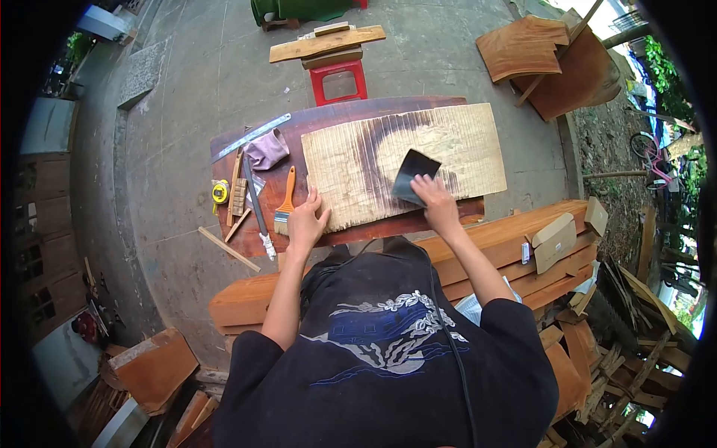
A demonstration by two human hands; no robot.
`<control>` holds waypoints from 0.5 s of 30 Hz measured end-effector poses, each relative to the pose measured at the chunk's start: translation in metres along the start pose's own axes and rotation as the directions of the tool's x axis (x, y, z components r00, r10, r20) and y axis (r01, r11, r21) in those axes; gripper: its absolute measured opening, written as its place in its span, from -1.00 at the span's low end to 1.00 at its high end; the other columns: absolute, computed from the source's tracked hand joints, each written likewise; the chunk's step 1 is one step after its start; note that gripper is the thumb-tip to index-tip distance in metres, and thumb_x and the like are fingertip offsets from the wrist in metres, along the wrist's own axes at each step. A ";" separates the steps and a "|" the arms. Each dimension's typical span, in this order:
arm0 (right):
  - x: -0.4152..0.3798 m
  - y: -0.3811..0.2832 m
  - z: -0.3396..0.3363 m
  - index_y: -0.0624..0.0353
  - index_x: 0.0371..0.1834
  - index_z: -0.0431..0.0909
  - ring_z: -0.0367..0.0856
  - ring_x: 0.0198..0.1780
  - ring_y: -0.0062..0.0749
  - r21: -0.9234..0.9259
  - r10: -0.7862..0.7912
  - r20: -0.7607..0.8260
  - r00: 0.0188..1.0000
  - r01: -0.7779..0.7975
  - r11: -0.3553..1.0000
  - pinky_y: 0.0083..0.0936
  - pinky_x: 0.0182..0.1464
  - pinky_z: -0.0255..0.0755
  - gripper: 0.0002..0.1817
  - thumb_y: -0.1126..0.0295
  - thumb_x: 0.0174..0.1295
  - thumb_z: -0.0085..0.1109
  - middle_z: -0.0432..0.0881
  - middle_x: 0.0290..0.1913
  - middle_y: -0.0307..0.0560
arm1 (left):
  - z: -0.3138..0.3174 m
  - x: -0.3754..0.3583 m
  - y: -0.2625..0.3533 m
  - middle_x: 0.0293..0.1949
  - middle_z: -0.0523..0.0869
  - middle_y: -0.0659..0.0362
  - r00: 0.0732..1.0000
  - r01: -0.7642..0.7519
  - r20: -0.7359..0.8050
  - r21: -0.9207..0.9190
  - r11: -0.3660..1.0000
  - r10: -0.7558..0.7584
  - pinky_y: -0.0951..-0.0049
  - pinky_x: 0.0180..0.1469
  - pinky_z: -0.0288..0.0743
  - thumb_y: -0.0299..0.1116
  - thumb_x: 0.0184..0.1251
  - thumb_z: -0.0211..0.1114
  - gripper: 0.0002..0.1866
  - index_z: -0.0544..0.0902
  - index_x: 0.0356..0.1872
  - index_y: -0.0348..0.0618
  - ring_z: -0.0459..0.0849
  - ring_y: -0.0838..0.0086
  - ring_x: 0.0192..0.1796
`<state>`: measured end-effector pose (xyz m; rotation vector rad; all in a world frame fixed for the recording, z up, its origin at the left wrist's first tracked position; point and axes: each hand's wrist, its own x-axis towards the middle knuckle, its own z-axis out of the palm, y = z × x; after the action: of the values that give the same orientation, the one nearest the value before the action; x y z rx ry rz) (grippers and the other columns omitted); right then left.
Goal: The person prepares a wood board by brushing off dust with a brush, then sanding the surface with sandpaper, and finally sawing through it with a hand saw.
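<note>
A pale wooden board point(470, 153) with a dark scorched-looking, curved stain lies on a reddish-brown wooden tabletop point(343, 112). My right hand point(437, 201) holds a dark sheet of sandpaper point(415, 170) against the board's face, over the stain. At the board's left edge, near its front corner, rests my left hand point(305, 220), with thumb and fingers apart. Just beside that hand is a flat paintbrush point(289, 193) with an orange handle, its bristles partly behind the hand.
Left on the tabletop are a metal ruler point(254, 137), a mauve cloth point(267, 151), a yellow tape measure point(219, 192), a dark bar point(254, 196) and wood strips. A red stool point(338, 81) stands beyond. Stacked timber beams point(485, 250) lie close in front of me.
</note>
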<state>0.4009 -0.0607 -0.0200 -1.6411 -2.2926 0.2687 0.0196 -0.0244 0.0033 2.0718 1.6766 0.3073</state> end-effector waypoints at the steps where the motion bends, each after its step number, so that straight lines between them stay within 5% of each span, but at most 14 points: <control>1: 0.004 0.042 -0.004 0.11 0.44 0.61 0.51 0.55 0.02 -0.030 0.099 -0.038 0.994 -0.100 0.995 -0.03 0.61 0.32 -0.32 0.72 0.19 0.10 0.62 0.49 0.04 | 0.001 -0.001 0.001 0.47 0.61 -0.01 1.000 0.001 -0.017 -0.002 1.000 -0.001 0.11 0.10 0.73 -0.12 0.38 0.48 -0.52 0.77 0.15 -0.29 0.85 0.02 0.04; 5: 0.047 0.196 -0.025 0.02 0.56 0.52 0.44 0.60 0.01 -0.157 0.548 -0.175 0.818 -0.573 0.804 -0.13 0.61 0.34 -0.40 0.58 0.44 -0.01 0.48 0.61 -0.05 | 0.002 0.001 0.011 0.47 0.60 -0.05 0.997 0.074 -0.007 0.003 0.997 -0.073 0.11 0.11 0.73 -0.09 0.39 0.48 -0.47 0.74 0.17 -0.35 0.84 0.01 0.06; 8: 0.126 0.159 -0.021 0.11 0.62 0.42 0.44 0.60 0.05 -0.272 0.733 -0.076 0.676 -0.721 0.637 -0.14 0.59 0.37 -0.44 0.45 0.56 -0.02 0.40 0.65 0.09 | 0.006 -0.005 0.018 0.49 0.58 -0.08 0.995 0.097 -0.014 0.029 0.995 -0.097 0.10 0.12 0.73 -0.08 0.39 0.48 -0.45 0.73 0.17 -0.39 0.84 0.00 0.08; 10: 0.152 0.109 0.048 0.12 0.62 0.40 0.50 0.54 0.16 -0.432 0.380 -0.177 0.908 -0.419 0.799 -0.16 0.51 0.48 -0.43 0.39 0.54 0.09 0.42 0.63 0.14 | 0.006 -0.004 0.024 0.50 0.56 -0.11 0.993 0.114 -0.017 0.050 0.992 -0.113 0.10 0.14 0.73 -0.08 0.39 0.47 -0.44 0.73 0.17 -0.40 0.83 -0.01 0.09; 12: 0.171 -0.014 0.045 0.15 0.55 0.49 0.49 0.55 0.19 -0.100 0.204 -0.086 0.975 -0.213 0.972 -0.15 0.54 0.45 -0.43 0.45 0.45 0.13 0.50 0.57 0.16 | 0.011 -0.004 0.026 0.51 0.53 -0.16 0.993 0.113 -0.027 0.052 0.992 -0.112 0.10 0.19 0.71 -0.09 0.40 0.47 -0.44 0.70 0.20 -0.39 0.80 -0.04 0.16; 15: 0.159 -0.103 0.087 0.19 0.40 0.60 0.54 0.51 0.15 0.074 -0.175 -0.010 0.985 0.175 0.982 -0.05 0.59 0.36 -0.53 0.45 0.41 0.13 0.59 0.51 0.12 | 0.011 -0.009 0.028 0.52 0.51 -0.22 0.995 0.092 -0.052 0.032 0.995 -0.090 0.08 0.25 0.68 -0.09 0.39 0.48 -0.39 0.66 0.28 -0.39 0.76 -0.07 0.23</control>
<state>0.2315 0.0583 -0.0460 -1.3927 -2.3754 0.3057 0.0466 -0.0393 0.0079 2.0204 1.8126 0.3058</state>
